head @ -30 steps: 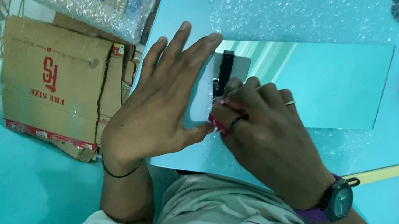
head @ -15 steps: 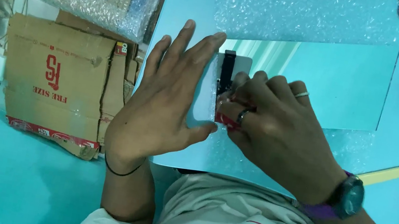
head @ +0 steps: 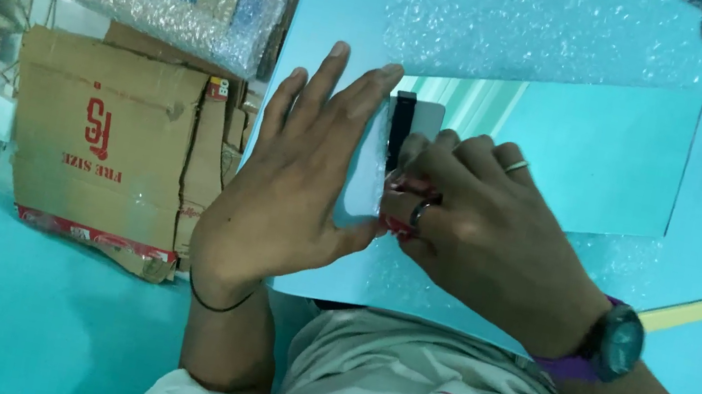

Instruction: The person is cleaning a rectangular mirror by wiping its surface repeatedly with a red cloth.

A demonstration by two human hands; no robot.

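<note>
Fingers (head: 425, 215) pinch upright-pointing black clip (head: 401, 124).

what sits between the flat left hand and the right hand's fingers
In the head view, a small pale grey item with a black strip lies between the left hand and right hand, on the mirror-like sheet.

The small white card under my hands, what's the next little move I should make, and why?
Probably keep the left hand pressed flat and draw the right hand slowly along the white card. The right fingers pinch a small red thing at the card's edge, and the card lies on slippery bubble wrap, so it could shift.
</note>
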